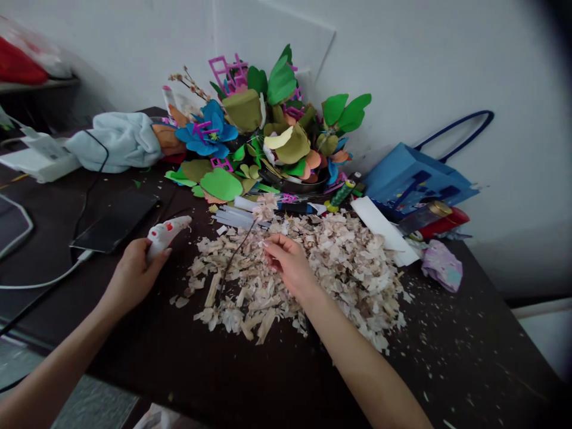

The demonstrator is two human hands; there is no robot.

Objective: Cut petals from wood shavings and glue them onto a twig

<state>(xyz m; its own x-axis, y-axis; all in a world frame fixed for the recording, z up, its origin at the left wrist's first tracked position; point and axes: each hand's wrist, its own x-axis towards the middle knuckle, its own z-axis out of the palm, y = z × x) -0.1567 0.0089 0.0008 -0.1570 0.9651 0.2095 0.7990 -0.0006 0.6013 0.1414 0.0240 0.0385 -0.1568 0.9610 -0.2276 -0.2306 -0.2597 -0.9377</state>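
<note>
My left hand (133, 273) is closed around the handle of a white hot glue gun (161, 235) with orange-red parts, its nozzle pointing right. My right hand (288, 262) hovers over a broad heap of pale beige flakes (353, 268), thumb and fingers pinched on a small pale flake (261, 243). Just left of those fingers, a thin dark stem (235, 256) lies across the heap, topped by a pale pinkish flower (265, 208). Translucent glue sticks (235, 217) lie behind the heap.
Green, blue and olive cut-out petals and leaves (221, 186) are piled at the back. A blue gift bag (415, 179), white strip (384, 229) and crumpled purple paper (442, 265) stand right. A black phone (117, 220) with a white cable and a pale blue cloth (118, 143) lie left.
</note>
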